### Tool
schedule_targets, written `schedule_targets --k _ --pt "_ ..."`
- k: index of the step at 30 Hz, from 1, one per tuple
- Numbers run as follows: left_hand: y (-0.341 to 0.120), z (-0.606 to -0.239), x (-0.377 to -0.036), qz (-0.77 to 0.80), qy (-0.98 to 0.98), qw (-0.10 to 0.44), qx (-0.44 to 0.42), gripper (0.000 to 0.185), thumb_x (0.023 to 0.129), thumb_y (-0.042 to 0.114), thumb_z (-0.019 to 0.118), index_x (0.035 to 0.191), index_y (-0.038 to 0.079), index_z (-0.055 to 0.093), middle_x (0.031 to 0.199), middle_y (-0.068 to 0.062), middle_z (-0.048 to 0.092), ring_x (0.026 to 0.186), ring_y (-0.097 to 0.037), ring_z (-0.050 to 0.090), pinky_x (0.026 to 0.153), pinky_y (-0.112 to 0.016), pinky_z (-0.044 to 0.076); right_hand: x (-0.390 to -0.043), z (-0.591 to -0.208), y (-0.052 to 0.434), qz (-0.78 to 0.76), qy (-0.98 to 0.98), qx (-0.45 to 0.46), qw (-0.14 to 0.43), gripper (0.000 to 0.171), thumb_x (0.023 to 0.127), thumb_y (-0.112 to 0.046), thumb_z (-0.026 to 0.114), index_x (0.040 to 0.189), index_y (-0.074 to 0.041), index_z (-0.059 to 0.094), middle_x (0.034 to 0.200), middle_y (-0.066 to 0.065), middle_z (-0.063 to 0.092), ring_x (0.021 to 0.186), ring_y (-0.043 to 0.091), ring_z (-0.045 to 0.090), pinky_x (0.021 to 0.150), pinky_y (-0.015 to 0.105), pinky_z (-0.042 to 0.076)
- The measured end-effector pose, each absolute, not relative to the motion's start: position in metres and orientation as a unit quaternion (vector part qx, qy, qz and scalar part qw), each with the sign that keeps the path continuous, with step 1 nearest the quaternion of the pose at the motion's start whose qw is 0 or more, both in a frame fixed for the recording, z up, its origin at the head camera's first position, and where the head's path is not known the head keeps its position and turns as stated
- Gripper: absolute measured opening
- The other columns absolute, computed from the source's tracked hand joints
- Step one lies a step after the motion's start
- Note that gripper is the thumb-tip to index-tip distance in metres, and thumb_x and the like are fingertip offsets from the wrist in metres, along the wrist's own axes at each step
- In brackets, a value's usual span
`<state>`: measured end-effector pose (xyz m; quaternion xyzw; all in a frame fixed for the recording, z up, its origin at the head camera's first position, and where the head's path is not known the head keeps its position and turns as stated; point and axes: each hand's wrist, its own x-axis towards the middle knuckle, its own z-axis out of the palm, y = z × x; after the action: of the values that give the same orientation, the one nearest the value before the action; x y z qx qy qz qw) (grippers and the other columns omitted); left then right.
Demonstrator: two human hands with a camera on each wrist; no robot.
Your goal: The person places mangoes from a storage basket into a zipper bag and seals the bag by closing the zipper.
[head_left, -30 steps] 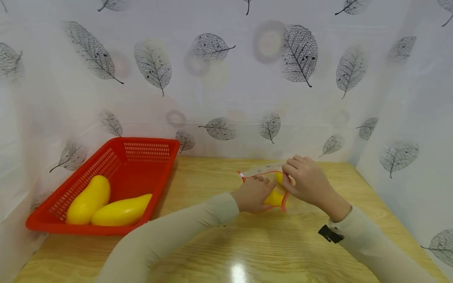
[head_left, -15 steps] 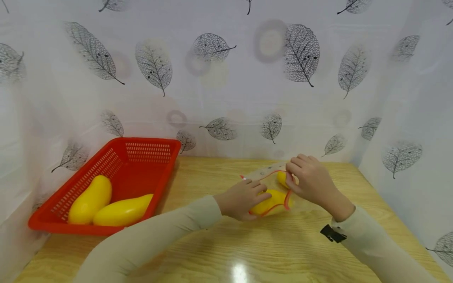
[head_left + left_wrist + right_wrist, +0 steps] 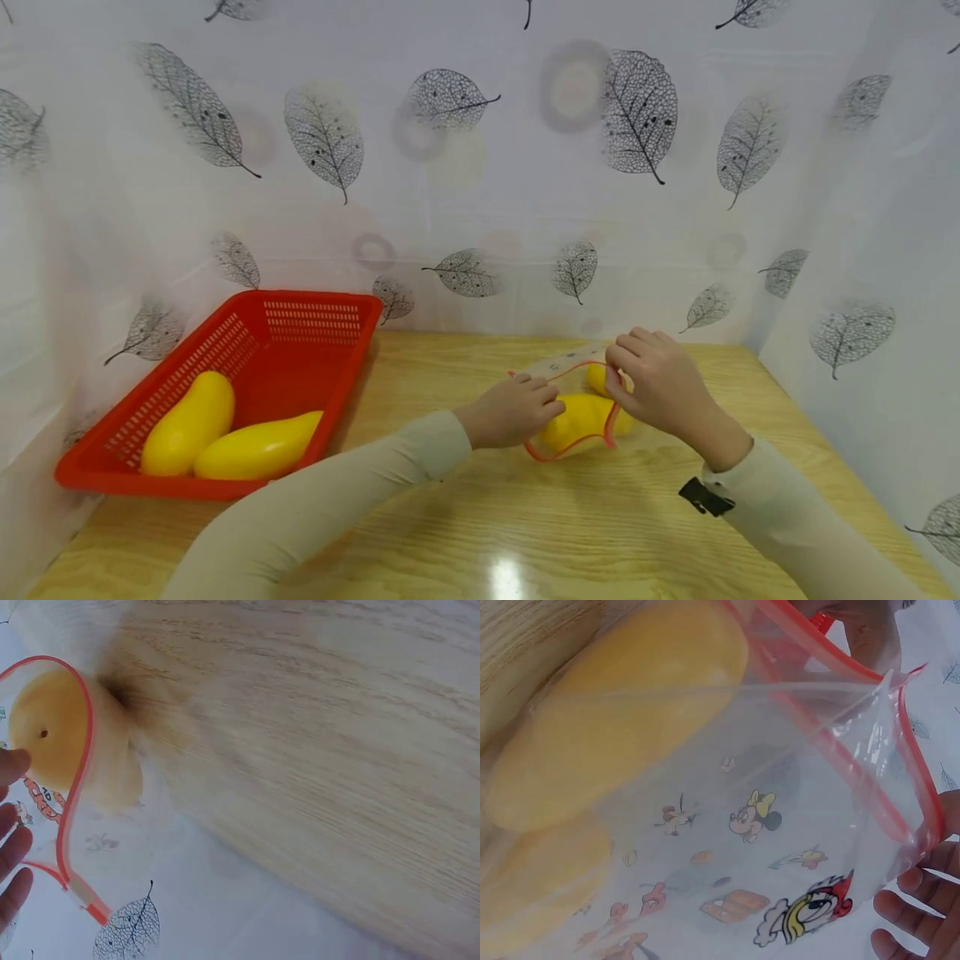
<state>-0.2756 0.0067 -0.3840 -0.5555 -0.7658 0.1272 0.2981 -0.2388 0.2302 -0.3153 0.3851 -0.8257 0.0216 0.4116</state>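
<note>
A clear zip bag [image 3: 555,365] with a red-orange edge and cartoon prints lies with its mouth spread on the table. Inside it are two yellow mangoes: the front mango [image 3: 579,419] just within the mouth, and another mango [image 3: 597,380] partly hidden behind the right hand. My right hand [image 3: 660,385] pinches the bag's rim on its right side. At the left of the mouth is my left hand [image 3: 512,412], close to the front mango. Its fingers [image 3: 13,851] look loosely extended in the left wrist view, beside the mango's stem end [image 3: 56,724].
A red plastic basket [image 3: 352,367] stands on the left of the wooden table [image 3: 450,517]. It holds a mango [image 3: 187,425] against its left side and another mango [image 3: 258,447] near its front. A leaf-printed curtain [image 3: 487,192] hangs behind and along the sides.
The left hand has come out of the bag's mouth and moved left. The front mango shows more fully and sits slightly further right inside the bag. The right hand keeps its hold on the rim.
</note>
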Motion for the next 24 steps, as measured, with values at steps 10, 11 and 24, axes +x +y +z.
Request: schedule_targets --k 10,11,24 --pt "-0.008 -0.373 -0.286 0.083 -0.841 0.296 -0.446 0.03 0.084 0.036 0.067 0.102 0.014 0.058 0.093 0.001 0.063 0.085 -0.015 0.061 0.08 -0.03 0.051 -0.237 -0.315 0.232 0.021 -0.827 0.381 0.412 0.011 0.074 -0.009 0.053 0.064 -0.01 0.049 0.064 0.004 0.055 0.06 0.018 0.04 0.054 0.028 0.031" --pt "-0.009 -0.373 -0.288 0.078 -0.849 0.287 -0.436 0.028 0.084 0.035 0.066 0.101 0.014 0.059 0.092 0.001 0.063 0.084 -0.015 0.062 0.08 -0.03 0.051 -0.237 -0.315 0.232 0.02 -0.827 0.382 0.412 0.011 0.074 -0.009 0.053 0.064 -0.01 0.05 0.064 0.004 0.055 0.06 0.018 0.04 0.053 0.028 0.031" --pt "0.004 -0.342 -0.307 0.074 -0.873 0.293 -0.382 0.014 0.09 0.022 0.056 0.089 0.017 0.069 0.081 0.0 0.067 0.079 -0.018 0.064 0.084 -0.036 0.049 -0.233 -0.308 0.242 0.013 -0.836 0.364 0.41 0.01 0.075 -0.009 0.055 0.065 -0.01 0.052 0.06 0.001 0.052 0.056 0.014 0.037 0.051 0.026 0.03"
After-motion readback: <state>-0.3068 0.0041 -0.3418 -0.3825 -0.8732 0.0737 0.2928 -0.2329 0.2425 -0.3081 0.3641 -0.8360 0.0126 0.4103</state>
